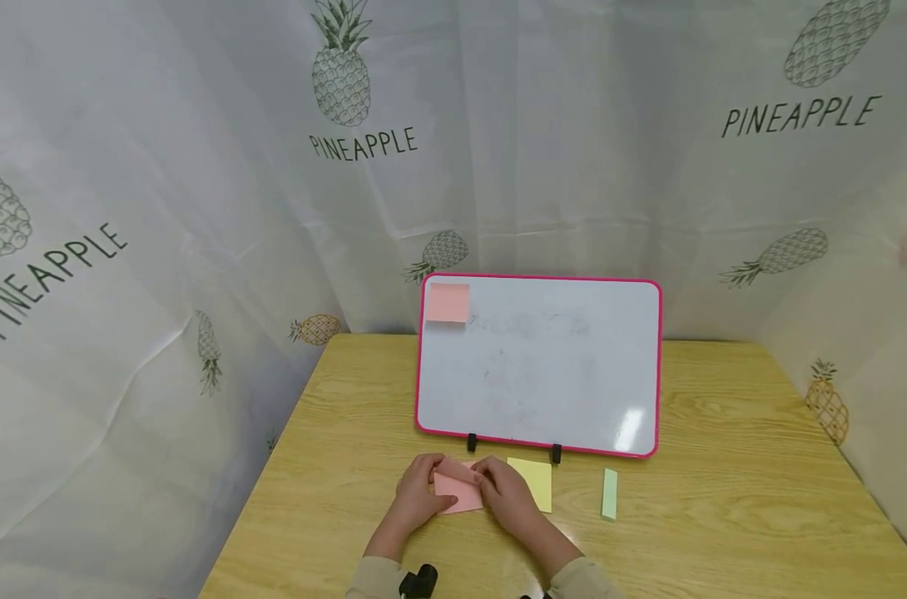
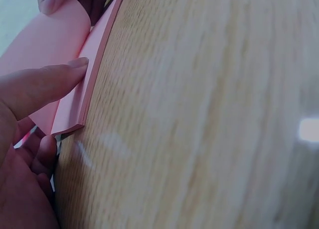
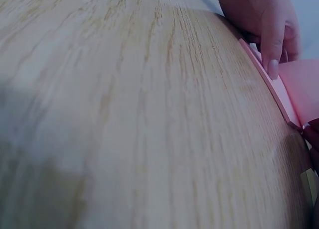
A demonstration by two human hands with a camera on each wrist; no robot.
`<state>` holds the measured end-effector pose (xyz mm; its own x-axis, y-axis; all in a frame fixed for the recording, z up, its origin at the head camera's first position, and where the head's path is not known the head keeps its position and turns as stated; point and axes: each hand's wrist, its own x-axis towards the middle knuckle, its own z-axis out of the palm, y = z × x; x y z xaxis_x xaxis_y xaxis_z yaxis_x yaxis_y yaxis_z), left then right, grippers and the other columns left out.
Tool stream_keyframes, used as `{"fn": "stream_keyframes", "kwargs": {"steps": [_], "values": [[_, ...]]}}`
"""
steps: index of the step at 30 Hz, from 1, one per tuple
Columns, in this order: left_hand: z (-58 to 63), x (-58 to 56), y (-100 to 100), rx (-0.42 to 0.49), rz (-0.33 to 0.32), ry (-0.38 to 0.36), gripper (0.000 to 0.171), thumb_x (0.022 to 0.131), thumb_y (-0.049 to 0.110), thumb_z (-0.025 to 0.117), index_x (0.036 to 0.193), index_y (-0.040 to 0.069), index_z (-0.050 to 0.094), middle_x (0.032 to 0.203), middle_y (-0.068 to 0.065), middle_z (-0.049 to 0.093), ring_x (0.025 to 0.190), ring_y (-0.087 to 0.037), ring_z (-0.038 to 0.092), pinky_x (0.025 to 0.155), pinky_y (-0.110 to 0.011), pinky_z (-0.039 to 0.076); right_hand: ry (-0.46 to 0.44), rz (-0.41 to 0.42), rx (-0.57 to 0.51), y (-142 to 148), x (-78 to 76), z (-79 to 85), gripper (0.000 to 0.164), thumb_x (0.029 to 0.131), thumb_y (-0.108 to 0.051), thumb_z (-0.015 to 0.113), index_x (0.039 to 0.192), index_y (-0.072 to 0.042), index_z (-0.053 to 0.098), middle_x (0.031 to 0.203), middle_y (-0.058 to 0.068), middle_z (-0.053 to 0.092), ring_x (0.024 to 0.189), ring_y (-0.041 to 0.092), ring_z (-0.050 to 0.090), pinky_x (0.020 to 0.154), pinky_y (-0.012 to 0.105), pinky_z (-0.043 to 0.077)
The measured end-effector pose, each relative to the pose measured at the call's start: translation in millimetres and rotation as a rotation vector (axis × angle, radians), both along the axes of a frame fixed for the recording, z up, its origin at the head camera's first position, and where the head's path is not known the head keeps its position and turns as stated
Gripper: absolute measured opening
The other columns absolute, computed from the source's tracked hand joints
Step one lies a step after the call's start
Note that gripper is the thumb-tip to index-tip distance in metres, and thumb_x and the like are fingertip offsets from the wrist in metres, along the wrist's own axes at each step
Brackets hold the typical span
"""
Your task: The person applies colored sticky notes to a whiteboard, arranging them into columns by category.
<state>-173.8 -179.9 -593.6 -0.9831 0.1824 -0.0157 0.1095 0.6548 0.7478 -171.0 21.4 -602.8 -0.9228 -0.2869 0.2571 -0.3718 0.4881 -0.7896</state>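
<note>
A pad of pink sticky notes (image 1: 463, 499) lies on the table in front of the whiteboard. My left hand (image 1: 414, 496) grips its left side, and the thumb presses on the pad's face in the left wrist view. The top sheet (image 2: 45, 45) is peeled partly up and bends away from the pad. At the pad's right side, my right hand (image 1: 510, 497) pinches that lifted sheet between thumb and fingers. Some right-hand fingers are cut off in the right wrist view. A yellow sticky-note pad (image 1: 537, 482) lies just right of the right hand.
A whiteboard (image 1: 543, 366) with a pink rim stands tilted on black feet (image 1: 556, 453) behind the hands. One pink sticky note (image 1: 448, 303) is stuck in its upper left corner. A narrow green note pad (image 1: 609, 494) lies to the right. A pineapple-print curtain (image 1: 558, 183) surrounds the wooden table.
</note>
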Motion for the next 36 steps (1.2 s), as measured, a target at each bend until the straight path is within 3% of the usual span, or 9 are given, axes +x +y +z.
{"fn": "stream_keyframes", "kwargs": {"steps": [9, 14, 25, 36], "values": [[4.9, 2.6, 2.3, -0.016, 0.006, 0.023, 0.066, 0.074, 0.016, 0.086, 0.129, 0.004, 0.053, 0.122, -0.01, 0.054, 0.091, -0.022, 0.052, 0.082, -0.046, 0.039, 0.016, -0.049, -0.016, -1.2, 0.5, -1.0, 0.009, 0.101, -0.021, 0.053, 0.098, -0.016, 0.06, 0.099, 0.0, 0.066, 0.083, 0.012, 0.059, 0.07, 0.032, 0.047], [5.6, 3.1, 3.2, -0.019, 0.002, 0.023, 0.067, 0.074, 0.016, 0.086, 0.13, 0.002, 0.052, 0.122, -0.011, 0.054, 0.091, -0.022, 0.052, 0.079, -0.044, 0.041, 0.027, -0.059, -0.026, -1.3, 1.0, 0.0, 0.01, 0.102, -0.021, 0.052, 0.096, -0.014, 0.057, 0.1, 0.002, 0.066, 0.08, 0.011, 0.057, 0.066, 0.03, 0.045], [2.3, 2.3, 3.5, -0.026, 0.018, 0.038, 0.069, 0.072, 0.015, 0.087, 0.13, 0.001, 0.051, 0.124, -0.013, 0.054, 0.092, -0.024, 0.054, 0.083, -0.049, 0.04, 0.033, -0.098, -0.036, -2.2, 1.3, -3.0, 0.006, 0.102, -0.019, 0.051, 0.099, -0.015, 0.055, 0.087, -0.004, 0.06, 0.072, 0.008, 0.049, 0.065, 0.029, 0.042], [-1.1, 0.5, 4.0, 0.01, 0.06, 0.017, 0.067, 0.073, 0.013, 0.086, 0.129, 0.005, 0.051, 0.102, -0.003, 0.055, 0.086, -0.019, 0.049, 0.076, -0.041, 0.036, 0.019, -0.113, -0.077, -0.6, 2.6, -2.6, 0.009, 0.104, -0.02, 0.047, 0.102, -0.012, 0.049, 0.082, -0.004, 0.052, 0.071, 0.009, 0.046, 0.063, 0.028, 0.041]]}}
